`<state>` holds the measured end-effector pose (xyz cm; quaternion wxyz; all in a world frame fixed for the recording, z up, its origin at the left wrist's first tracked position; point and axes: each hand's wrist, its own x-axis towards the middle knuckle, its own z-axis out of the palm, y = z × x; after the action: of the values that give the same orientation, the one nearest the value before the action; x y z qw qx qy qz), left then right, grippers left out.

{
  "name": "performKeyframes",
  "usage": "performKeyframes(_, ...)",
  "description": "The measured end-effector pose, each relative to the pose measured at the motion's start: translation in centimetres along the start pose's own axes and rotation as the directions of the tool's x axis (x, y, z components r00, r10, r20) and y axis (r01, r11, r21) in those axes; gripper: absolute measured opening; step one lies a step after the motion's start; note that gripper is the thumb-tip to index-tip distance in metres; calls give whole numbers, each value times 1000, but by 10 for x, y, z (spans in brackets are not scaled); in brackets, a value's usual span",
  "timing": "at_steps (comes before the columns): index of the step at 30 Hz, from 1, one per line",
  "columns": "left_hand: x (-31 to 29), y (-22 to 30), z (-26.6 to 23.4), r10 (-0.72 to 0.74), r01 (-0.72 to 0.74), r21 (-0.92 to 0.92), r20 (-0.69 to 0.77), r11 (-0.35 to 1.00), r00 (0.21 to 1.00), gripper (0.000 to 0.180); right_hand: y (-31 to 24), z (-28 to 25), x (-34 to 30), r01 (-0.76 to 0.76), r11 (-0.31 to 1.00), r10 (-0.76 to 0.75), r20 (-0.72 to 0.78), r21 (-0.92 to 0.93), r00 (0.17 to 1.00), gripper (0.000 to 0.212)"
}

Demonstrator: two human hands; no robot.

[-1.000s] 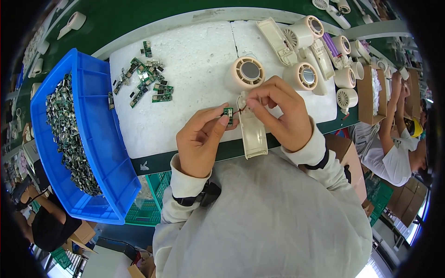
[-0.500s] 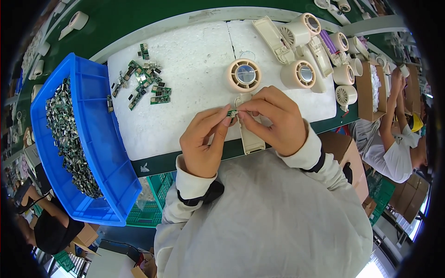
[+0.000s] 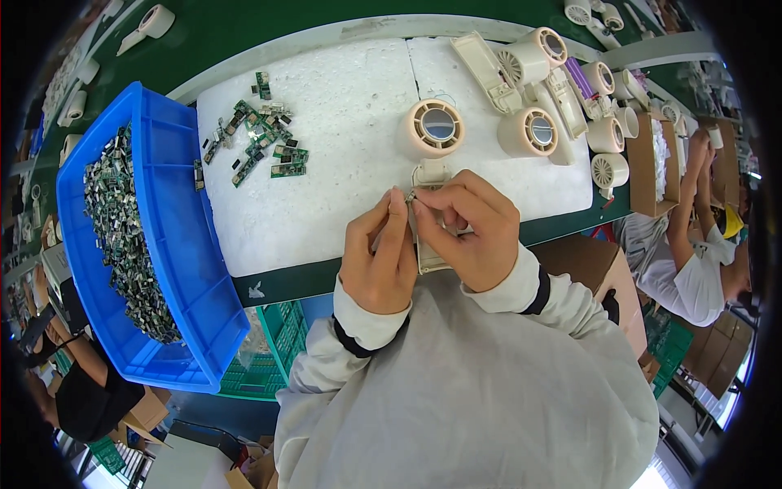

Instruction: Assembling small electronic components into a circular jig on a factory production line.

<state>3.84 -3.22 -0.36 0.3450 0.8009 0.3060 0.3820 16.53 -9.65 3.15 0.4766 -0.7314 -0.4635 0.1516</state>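
Fingertips of both hands meet over a cream handheld-fan handle shell [image 3: 431,173]. My left hand [image 3: 380,257] pinches a small circuit board [image 3: 410,196], mostly covered by the fingers. My right hand [image 3: 472,232] is closed in a pinch at the board's right side; what exactly lies between its fingertips is too small to make out. The shell lies under the hands, its lower end reaching the near table edge. Just beyond it stands a round cream fan head [image 3: 434,129] with a shiny disc in its centre.
Several loose green circuit boards [image 3: 259,130] lie on the white foam sheet [image 3: 350,98] at the left. A blue bin [image 3: 175,204] full of boards stands beside them. More fan heads and shells [image 3: 528,130] crowd the right. A person [image 3: 692,261] works at far right, near cardboard boxes [image 3: 652,167].
Both hands have come closer together, and the left hand has turned more upright. The board, plainly visible before, is now mostly hidden by my fingers. The view has shifted slightly.
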Motion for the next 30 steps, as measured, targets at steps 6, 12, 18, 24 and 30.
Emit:
performKeyframes(6,15,2,-21,77,-79,16,96,997,992,38,3,-21,22,33,999,-33,125,0,992,16)
performKeyframes(12,46,-21,-57,46,-45,242,5,969,999,51,-7,-71,85,-76,997,60,419,20,906,23)
performKeyframes(18,33,-51,-48,-7,6,344,4,939,1000,37,42,-105,192,-220,948,140,321,230,937,20)
performKeyframes(24,28,-62,-35,12,17,356,-78,934,997,27,28,-128,258,131,978,-155,146,163,977,31)
performKeyframes(30,29,-58,-40,-58,96,289,-136,952,989,27,39,-203,343,264,920,-221,174,-289,960,30)
